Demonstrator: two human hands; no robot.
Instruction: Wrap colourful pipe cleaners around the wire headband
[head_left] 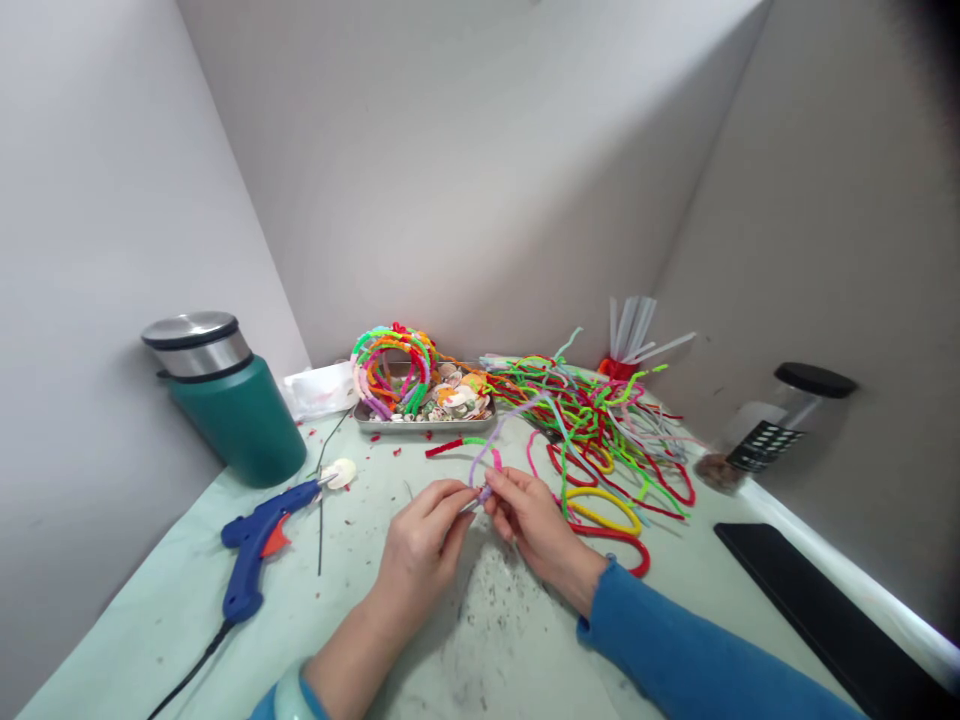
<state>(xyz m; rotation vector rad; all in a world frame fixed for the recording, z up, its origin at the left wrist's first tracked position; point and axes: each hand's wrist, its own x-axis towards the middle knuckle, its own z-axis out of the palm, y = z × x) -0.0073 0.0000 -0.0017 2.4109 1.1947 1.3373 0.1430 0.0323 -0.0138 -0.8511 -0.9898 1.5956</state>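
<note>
Close together above the middle of the table, my left hand [426, 535] and my right hand [529, 515] work at one small spot. The fingertips of my right hand pinch a light purple pipe cleaner [491, 438], whose free end curves up and away toward the back. Between the fingers of my left hand is a thin, greyish stick-like piece [471, 506]; its kind I cannot make out. Purple fuzz appears bunched where the two hands meet. Just behind them lies a red and green pipe cleaner [457, 444], with a pink piece near my right fingertips.
A blue glue gun [251, 550] lies left, its nozzle by a pale disc [343, 473]. Behind it stands a green flask [240, 420]. A metal tray [420, 425] holds shells and pipe-cleaner rings. Loose pipe cleaners [592, 400] heap right, near a lidded jar [765, 430] and black slab [810, 600].
</note>
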